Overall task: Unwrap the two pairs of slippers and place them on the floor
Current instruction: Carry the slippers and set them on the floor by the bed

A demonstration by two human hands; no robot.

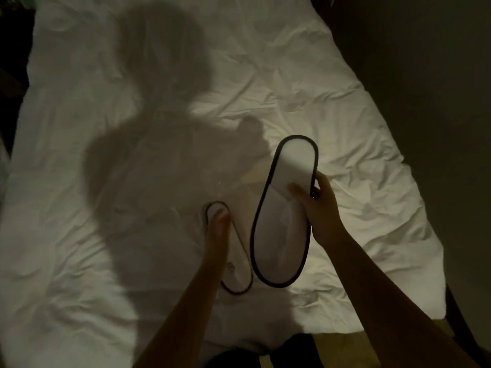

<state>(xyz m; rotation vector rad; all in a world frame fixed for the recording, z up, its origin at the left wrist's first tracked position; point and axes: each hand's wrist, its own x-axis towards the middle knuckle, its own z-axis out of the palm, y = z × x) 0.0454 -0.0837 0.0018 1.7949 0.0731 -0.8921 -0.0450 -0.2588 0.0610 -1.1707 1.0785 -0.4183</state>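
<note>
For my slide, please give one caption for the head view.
Right hand lifts a white dark-trimmed slipper above the white bedsheet; left hand reaches its twin.

Bed (332, 107): wide, filling most of the view, covered by a white sheet (79, 235) that is heavily creased and rumpled all over.
Light: dim, warm, coming from behind the viewer; brightest on the right half of the sheet.
Shadow (148, 144): large, dark, shaped like a head and shoulders, cast across the middle and left of the sheet.
Floor (438, 75): dark, plain, running along the bed's right edge; detail lost in the gloom.
Left margin (13, 62): dark strip beside the bed, too dim to identify.
Near edge: a narrow tan patch (342, 349) shows below the sheet's hem at bottom right.
</note>
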